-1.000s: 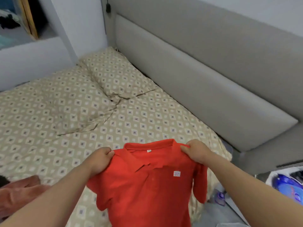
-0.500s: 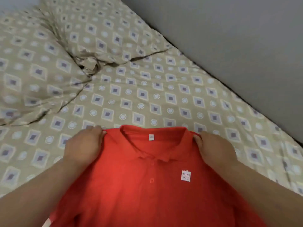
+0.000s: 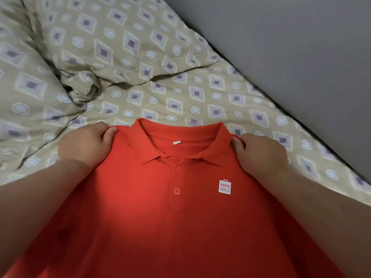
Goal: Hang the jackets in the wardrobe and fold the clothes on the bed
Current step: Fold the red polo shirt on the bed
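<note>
A red polo shirt (image 3: 160, 217) lies front-up on the bed (image 3: 220, 101), spread over the near part of the patterned sheet, with its collar (image 3: 180, 145) pointing toward the pillows. The left hand (image 3: 86, 145) grips the shirt at one shoulder seam, just beside the collar, with the fingers curled under the fabric and the thumb on top. The right hand (image 3: 261, 155) grips the other shoulder the same way, so the top edge of the shirt is stretched flat between the two hands. Both forearms reach in from the near edge and rest over the shirt's sides, hiding the sleeves.

The placket is closed, and two red buttons (image 3: 176, 191) show below the collar. A small white label (image 3: 176, 142) sits inside the neck, and a white square logo (image 3: 224, 187) is on the chest nearer the right hand.

Beyond the collar a rumpled pillow (image 3: 120, 43) in the same beige diamond print lies at the far left of the bed. A grey padded panel (image 3: 301, 47) runs along the bed's right edge — its surface is plain.
</note>
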